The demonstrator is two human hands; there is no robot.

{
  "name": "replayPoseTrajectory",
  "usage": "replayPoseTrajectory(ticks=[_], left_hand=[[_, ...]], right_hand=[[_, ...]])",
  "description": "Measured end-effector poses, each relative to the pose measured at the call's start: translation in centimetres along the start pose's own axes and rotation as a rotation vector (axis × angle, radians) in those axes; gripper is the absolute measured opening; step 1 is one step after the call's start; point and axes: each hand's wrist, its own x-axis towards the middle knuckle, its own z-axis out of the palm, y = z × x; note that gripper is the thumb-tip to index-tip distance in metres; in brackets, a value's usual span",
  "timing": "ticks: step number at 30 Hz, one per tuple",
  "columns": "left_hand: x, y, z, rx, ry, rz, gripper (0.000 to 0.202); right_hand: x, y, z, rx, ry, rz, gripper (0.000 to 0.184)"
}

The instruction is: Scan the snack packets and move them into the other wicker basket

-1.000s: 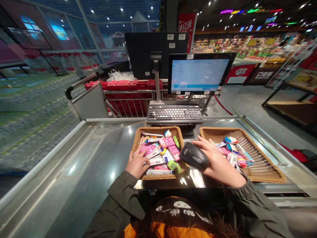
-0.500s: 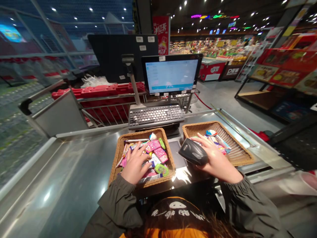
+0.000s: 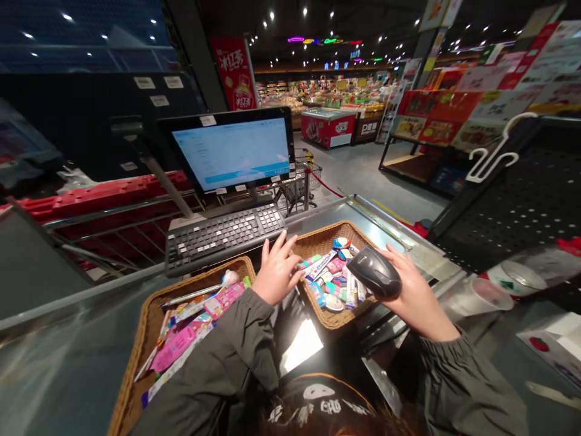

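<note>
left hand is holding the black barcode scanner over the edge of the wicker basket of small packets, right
Not quite: the right hand holds the black barcode scanner, not the left, as the head view shows. The rest stands: it is over the edge of the wicker basket.

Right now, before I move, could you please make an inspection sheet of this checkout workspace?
Surface: steel checkout counter, shiny, with strong light glare.
Things: two wicker baskets, the nearer-left basket and the farther-right basket, both holding small colourful packaged goods.
Hands: left hand open, beside the farther-right basket; right hand holds a black handheld barcode scanner above that basket.
Clutter: clear plastic cup on its side, at right.
Cables: nothing seen.
Surroundings: keyboard, monitor, shopping cart, red freezer.
</note>
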Motion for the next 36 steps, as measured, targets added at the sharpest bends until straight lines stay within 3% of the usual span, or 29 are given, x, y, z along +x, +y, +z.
replayPoseTrajectory(ticks=[6, 12, 19, 27, 36], left_hand=[[9.1, 1.7, 5.5, 0.063, -0.073, 0.183, 0.012], [14.2, 2.8, 11.2, 0.138, -0.176, 0.220, 0.013], [16.3, 2.9, 15.5, 0.165, -0.168, 0.211, 0.024], [17.7, 1.5, 19.4, 0.160, -0.207, 0.210, 0.033], [18.2, 1.1, 21.4, 0.126, -0.224, 0.219, 0.034]], right_hand=[[-0.1, 2.9, -0.6, 0.011, -0.044, 0.076, 0.055], [0.6, 5.0, -1.0, 0.060, -0.075, 0.116, 0.052], [2.1, 7.1, -0.6, 0.086, -0.069, 0.166, 0.056], [3.3, 9.0, 0.3, 0.108, -0.103, 0.164, 0.054], [3.8, 10.5, 0.8, 0.124, -0.148, 0.186, 0.059]])
